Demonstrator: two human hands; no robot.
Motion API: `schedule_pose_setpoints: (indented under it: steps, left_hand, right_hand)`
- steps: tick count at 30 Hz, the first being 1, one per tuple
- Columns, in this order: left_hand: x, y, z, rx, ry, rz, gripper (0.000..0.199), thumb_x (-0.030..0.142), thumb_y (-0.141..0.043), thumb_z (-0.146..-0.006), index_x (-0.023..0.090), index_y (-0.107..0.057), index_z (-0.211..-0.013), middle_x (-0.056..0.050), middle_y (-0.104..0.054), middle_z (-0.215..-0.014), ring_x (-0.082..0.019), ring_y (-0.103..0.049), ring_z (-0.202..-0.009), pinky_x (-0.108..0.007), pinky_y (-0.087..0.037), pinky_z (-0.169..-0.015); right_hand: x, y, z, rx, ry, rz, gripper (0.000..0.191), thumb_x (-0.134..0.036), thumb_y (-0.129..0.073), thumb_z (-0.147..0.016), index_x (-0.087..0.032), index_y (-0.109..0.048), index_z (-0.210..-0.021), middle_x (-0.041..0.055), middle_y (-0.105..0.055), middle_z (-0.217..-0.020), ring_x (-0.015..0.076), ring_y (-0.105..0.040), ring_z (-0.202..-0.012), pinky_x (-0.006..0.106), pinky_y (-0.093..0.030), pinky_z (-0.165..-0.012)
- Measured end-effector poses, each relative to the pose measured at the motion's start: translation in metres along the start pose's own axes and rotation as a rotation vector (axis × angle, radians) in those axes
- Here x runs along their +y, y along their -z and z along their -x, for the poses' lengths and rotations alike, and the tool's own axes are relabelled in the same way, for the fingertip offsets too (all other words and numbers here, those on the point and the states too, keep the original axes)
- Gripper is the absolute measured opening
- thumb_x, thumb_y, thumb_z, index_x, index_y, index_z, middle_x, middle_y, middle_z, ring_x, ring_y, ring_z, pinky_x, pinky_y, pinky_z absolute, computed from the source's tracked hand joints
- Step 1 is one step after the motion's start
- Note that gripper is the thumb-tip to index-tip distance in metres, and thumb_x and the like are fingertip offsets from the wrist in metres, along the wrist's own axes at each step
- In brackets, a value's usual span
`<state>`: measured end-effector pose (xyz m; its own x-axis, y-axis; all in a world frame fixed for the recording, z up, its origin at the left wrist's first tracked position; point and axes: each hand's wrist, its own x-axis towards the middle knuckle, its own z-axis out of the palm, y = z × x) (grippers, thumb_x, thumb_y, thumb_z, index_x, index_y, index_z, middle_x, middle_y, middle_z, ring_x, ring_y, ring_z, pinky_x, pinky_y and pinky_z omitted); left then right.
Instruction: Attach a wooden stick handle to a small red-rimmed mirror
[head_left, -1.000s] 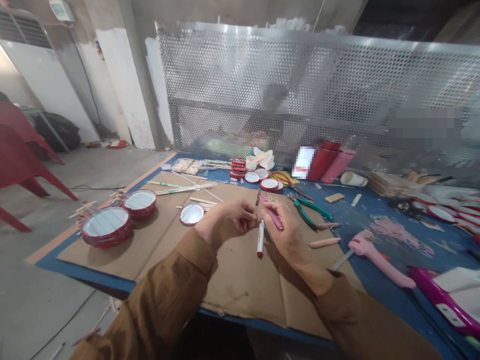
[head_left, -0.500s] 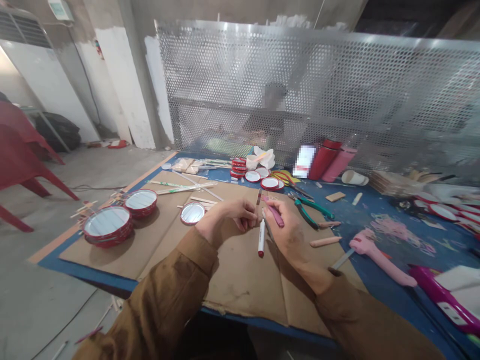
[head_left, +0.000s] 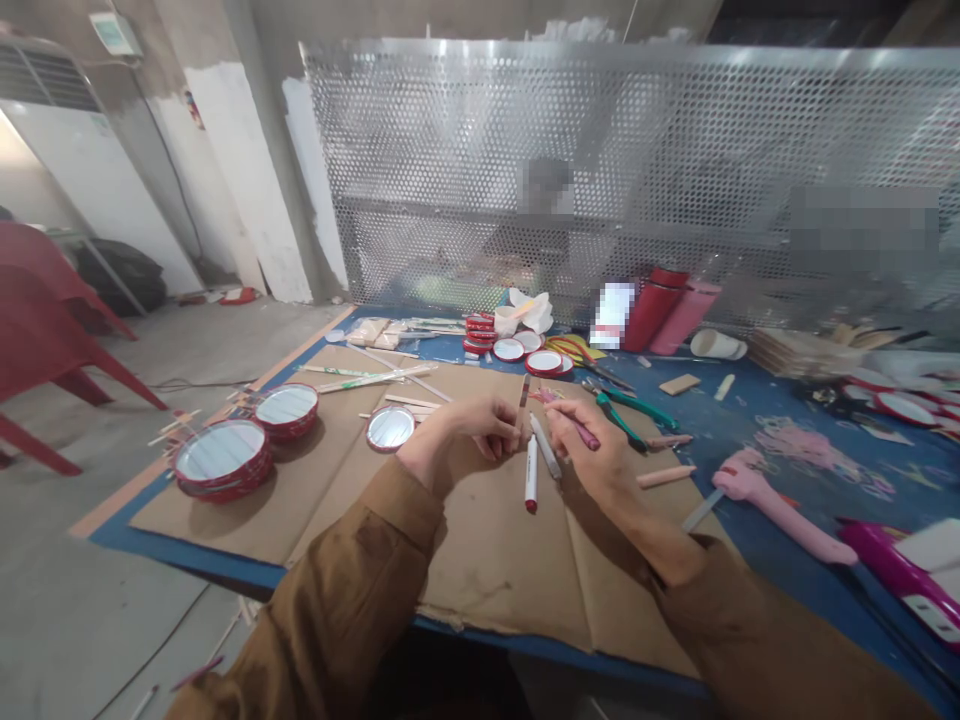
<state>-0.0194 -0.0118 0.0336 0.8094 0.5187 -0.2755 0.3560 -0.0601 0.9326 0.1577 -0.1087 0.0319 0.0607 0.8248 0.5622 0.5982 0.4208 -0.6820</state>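
Your right grip (head_left: 592,455) has drawn away from your left grip (head_left: 457,440), uncovering a white marker (head_left: 545,445) between them. Your right grip closes around a slim pink stick (head_left: 577,425), while your left grip seems to pinch a thin wooden stick (head_left: 523,400) upright at its fingertips, the hold partly hidden. A red-capped marker (head_left: 531,475) lies just below that stick, a red-rimmed round mirror (head_left: 390,428) left of your left grip, and green-handled pliers (head_left: 622,415) beyond your right grip. You appear to be in close fingertip work, which calls for steady holds on both sticks
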Motion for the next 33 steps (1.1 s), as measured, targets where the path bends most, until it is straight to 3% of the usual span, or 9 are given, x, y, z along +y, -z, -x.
schedule_pose_setpoints:
  steps: [4, 11, 15, 18, 21, 24, 26, 30, 33]
  left_hand:
    - [0.003, -0.001, 0.001, 0.007, 0.029, -0.028, 0.004, 0.017, -0.059, -0.077, 0.014, -0.062, -0.076, 0.002, -0.060, -0.060, -0.010, -0.060, -0.056, -0.021, -0.051, -0.055]
    - [0.007, -0.003, 0.003, 0.026, 0.042, -0.058, 0.029, 0.040, -0.066, -0.078, 0.012, -0.060, -0.073, -0.001, -0.062, -0.064, -0.010, -0.059, -0.055, -0.023, -0.049, -0.056]
    - [0.005, -0.001, 0.002, 0.012, 0.045, -0.032, 0.020, 0.031, -0.065, -0.077, 0.011, -0.061, -0.077, -0.001, -0.064, -0.066, -0.010, -0.060, -0.056, -0.023, -0.050, -0.056]
    - [0.003, -0.001, 0.001, -0.010, 0.049, -0.004, 0.012, 0.024, -0.061, -0.077, 0.011, -0.062, -0.079, -0.001, -0.064, -0.065, -0.010, -0.060, -0.056, -0.022, -0.049, -0.055]
    - [0.003, -0.001, -0.001, -0.024, 0.056, 0.020, 0.010, 0.022, -0.060, -0.078, 0.011, -0.061, -0.078, 0.000, -0.063, -0.063, -0.009, -0.059, -0.054, -0.021, -0.048, -0.054]
    - [0.004, -0.002, -0.002, -0.027, 0.073, 0.029, 0.009, 0.021, -0.061, -0.076, 0.012, -0.060, -0.076, 0.000, -0.063, -0.062, -0.009, -0.059, -0.051, -0.021, -0.048, -0.052]
    - [0.006, -0.002, -0.001, -0.046, 0.072, 0.032, 0.008, 0.020, -0.063, -0.075, 0.013, -0.059, -0.075, 0.000, -0.063, -0.061, -0.009, -0.058, -0.050, -0.020, -0.047, -0.051]
    - [0.011, -0.003, 0.004, -0.045, 0.048, 0.035, 0.006, 0.015, -0.062, -0.073, 0.014, -0.059, -0.078, 0.002, -0.063, -0.060, -0.009, -0.059, -0.051, -0.019, -0.047, -0.051]
    - [0.012, -0.004, 0.006, -0.036, 0.064, 0.025, 0.004, 0.016, -0.062, -0.075, 0.014, -0.058, -0.077, 0.002, -0.063, -0.060, -0.009, -0.060, -0.051, -0.020, -0.048, -0.052]
  right_hand:
    - [0.004, 0.003, -0.004, -0.008, -0.045, -0.088, 0.026, -0.045, -0.053, -0.089, -0.021, -0.064, -0.088, 0.0004, -0.063, -0.070, 0.0160, -0.060, -0.063, 0.029, -0.049, -0.061]
    - [0.000, 0.008, -0.006, 0.045, -0.034, -0.028, 0.020, -0.039, -0.063, -0.083, -0.021, -0.062, -0.090, 0.0006, -0.063, -0.076, 0.0160, -0.058, -0.067, 0.029, -0.047, -0.064]
    - [-0.010, 0.012, -0.005, 0.012, 0.013, -0.011, 0.026, -0.042, -0.056, -0.088, -0.021, -0.059, -0.072, 0.0003, -0.059, -0.070, 0.0146, -0.055, -0.064, 0.027, -0.044, -0.062]
    - [-0.017, 0.014, -0.002, -0.024, 0.011, -0.048, 0.036, -0.046, -0.049, -0.092, -0.020, -0.059, -0.069, -0.0020, -0.050, -0.057, 0.0115, -0.047, -0.052, 0.025, -0.040, -0.054]
    - [-0.018, 0.012, 0.002, -0.058, -0.051, -0.158, 0.034, -0.048, -0.048, -0.093, -0.020, -0.063, -0.080, -0.0061, -0.043, -0.048, 0.0091, -0.041, -0.041, 0.024, -0.036, -0.047]
    - [-0.011, 0.009, 0.004, -0.143, -0.159, -0.296, 0.035, -0.053, -0.049, -0.091, -0.021, -0.062, -0.098, -0.0059, -0.052, -0.052, 0.0096, -0.046, -0.036, 0.024, -0.035, -0.039]
    - [-0.008, 0.007, 0.004, -0.204, -0.190, -0.319, 0.037, -0.056, -0.049, -0.090, -0.021, -0.060, -0.095, -0.0046, -0.056, -0.055, 0.0100, -0.047, -0.034, 0.024, -0.034, -0.036]
    - [-0.006, 0.010, 0.002, -0.265, -0.006, -0.136, 0.042, -0.052, -0.044, -0.094, -0.022, -0.049, -0.066, -0.0048, -0.047, -0.046, 0.0100, -0.043, -0.039, 0.026, -0.036, -0.047]
    - [-0.008, 0.011, 0.001, -0.276, 0.148, 0.043, 0.044, -0.048, -0.044, -0.096, -0.022, -0.044, -0.061, -0.0030, -0.046, -0.050, 0.0122, -0.044, -0.052, 0.028, -0.036, -0.057]
